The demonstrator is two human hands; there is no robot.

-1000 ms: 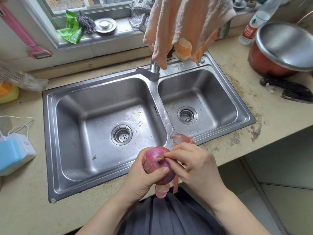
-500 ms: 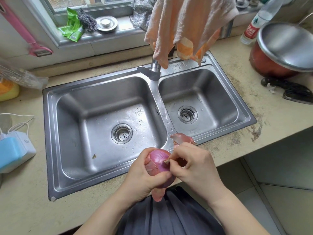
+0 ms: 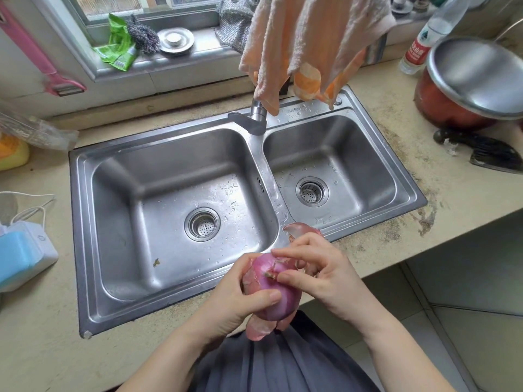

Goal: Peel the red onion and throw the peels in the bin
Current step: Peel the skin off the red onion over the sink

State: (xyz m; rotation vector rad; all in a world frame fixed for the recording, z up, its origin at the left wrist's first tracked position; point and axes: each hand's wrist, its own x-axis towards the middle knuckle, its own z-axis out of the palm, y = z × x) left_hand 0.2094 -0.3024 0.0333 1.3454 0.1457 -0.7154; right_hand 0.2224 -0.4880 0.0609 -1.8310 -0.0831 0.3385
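Note:
The red onion [image 3: 276, 290] is held over the counter's front edge, just below the sink. My left hand [image 3: 240, 301] wraps it from the left, thumb across its front. My right hand [image 3: 319, 273] rests on its top right, fingertips pinching at the dry tip. Loosened pink peel [image 3: 256, 331] hangs beneath the onion. A curled peel [image 3: 297, 229] pokes up behind my right hand, at the sink's front rim. No bin is in view.
A steel double sink [image 3: 82, 250] fills the middle, with a tap [image 3: 254, 121] and hanging orange cloths [image 3: 311, 46] behind. A covered red pot [image 3: 464, 86], a bottle [image 3: 421, 38] and a dark knife [image 3: 486, 151] lie right; a blue and white box [image 3: 22, 256] left.
My right hand's fingers shifted at the onion's tip, from a closed pinch to a looser spread. The onion turned slightly in my left hand and more skin hangs below.

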